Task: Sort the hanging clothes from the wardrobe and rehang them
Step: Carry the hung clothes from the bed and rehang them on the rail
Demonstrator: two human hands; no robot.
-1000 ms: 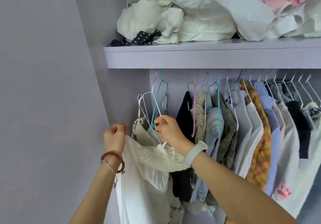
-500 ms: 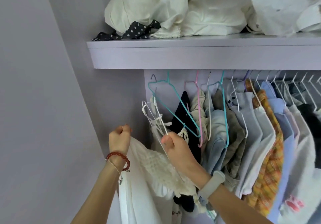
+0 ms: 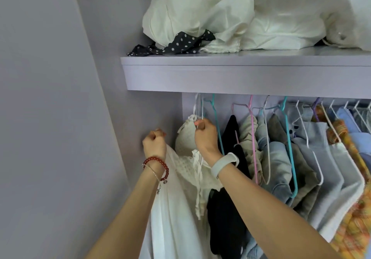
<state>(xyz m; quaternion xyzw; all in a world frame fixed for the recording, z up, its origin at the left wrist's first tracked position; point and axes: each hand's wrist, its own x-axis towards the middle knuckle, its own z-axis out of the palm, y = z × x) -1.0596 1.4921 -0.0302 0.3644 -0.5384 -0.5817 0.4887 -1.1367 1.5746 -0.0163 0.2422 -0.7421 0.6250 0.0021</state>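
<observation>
A white dress [image 3: 176, 204] with a textured top hangs at the left end of the wardrobe rail. My left hand [image 3: 154, 145] grips its left shoulder edge. My right hand [image 3: 205, 136] pinches the thin white wire hangers [image 3: 199, 108] just above the dress, their hooks reaching up under the shelf. To the right hang a teal hanger [image 3: 217, 130], a black garment [image 3: 230, 198], a pink hanger [image 3: 253, 138] and several grey, blue and orange plaid shirts [image 3: 313, 158].
A lilac shelf [image 3: 241, 73] sits just above the rail, piled with cream fabric bundles [image 3: 230, 19] and a black polka-dot cloth [image 3: 172, 44]. The lilac side wall [image 3: 60, 118] stands close on the left.
My right hand has risen with the white hangers toward the rail under the shelf. My left hand lifted the dress edge a little. The teal hanger has swung back to hang straight.
</observation>
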